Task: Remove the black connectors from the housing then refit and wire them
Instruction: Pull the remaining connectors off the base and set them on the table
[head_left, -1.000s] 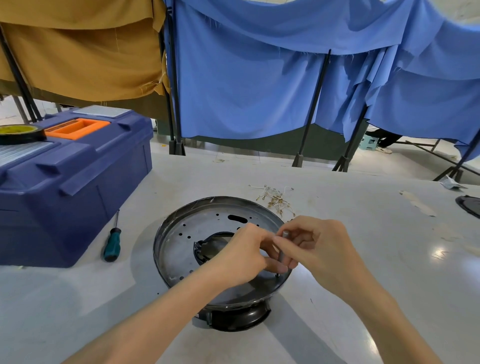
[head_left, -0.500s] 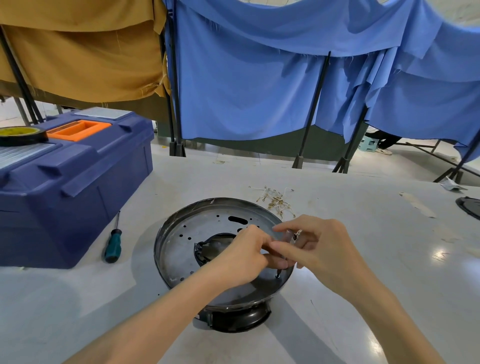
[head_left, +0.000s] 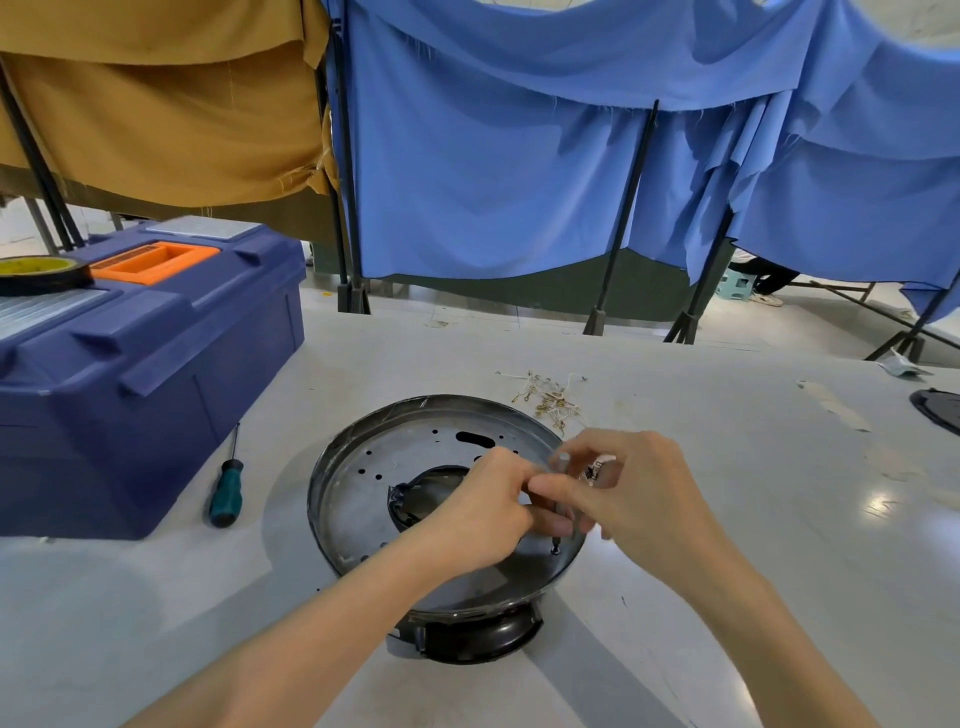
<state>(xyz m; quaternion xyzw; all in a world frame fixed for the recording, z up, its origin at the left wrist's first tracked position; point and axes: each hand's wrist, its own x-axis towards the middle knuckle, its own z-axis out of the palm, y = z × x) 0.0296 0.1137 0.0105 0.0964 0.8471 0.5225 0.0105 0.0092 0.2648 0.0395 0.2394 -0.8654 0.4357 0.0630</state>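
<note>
The round metal housing (head_left: 363, 478) sits on a black base in the middle of the grey table, its perforated plate facing up around a dark central opening (head_left: 415, 499). Both hands meet over its right side. My right hand (head_left: 639, 493) grips a thin grey tool (head_left: 563, 460) held upright, its tip on a small screw (head_left: 556, 549) near the rim. A small dark part with a pale lead (head_left: 596, 470) shows between the right fingers. My left hand (head_left: 483, 514) has its fingers curled and pinches the tool's shaft low down. No black connector is plainly visible.
A green-handled screwdriver (head_left: 226, 496) lies left of the housing, beside a large blue toolbox (head_left: 130, 374) with a tape roll (head_left: 41, 273) on top. A pile of loose terminal wires (head_left: 548, 397) lies behind the housing. A dark object (head_left: 940, 410) sits at the table's right edge.
Both hands stay over the housing's right side with the thin tool upright. The right fingers have shifted slightly round the tool's top, and the small dark part now shows between them.
</note>
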